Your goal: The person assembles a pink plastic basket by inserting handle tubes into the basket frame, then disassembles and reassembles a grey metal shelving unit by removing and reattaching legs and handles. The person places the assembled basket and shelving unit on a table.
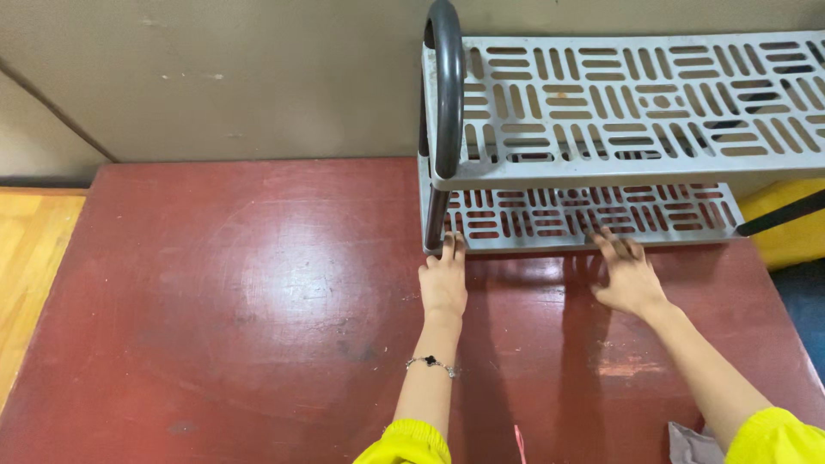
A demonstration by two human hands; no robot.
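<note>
At both hands' [443, 283] fingertips, grey rack's [601, 137] lower shelf.

Loads of open room on the left, rack blocks the top right

The red tabletop [258, 283] is bare from about 7 to 11 o'clock, so hands could sweep there freely. At 12 to 2 o'clock the grey slotted rack [636, 103] takes up the space, its lower shelf [584, 219] sitting low with only a slim gap under the upper one. The dark curved side bar [447, 94] closes off the rack's left end. A wall [215, 77] shuts the far edge, and a yellow thing [786, 228] crowds 3 o'clock.
</note>
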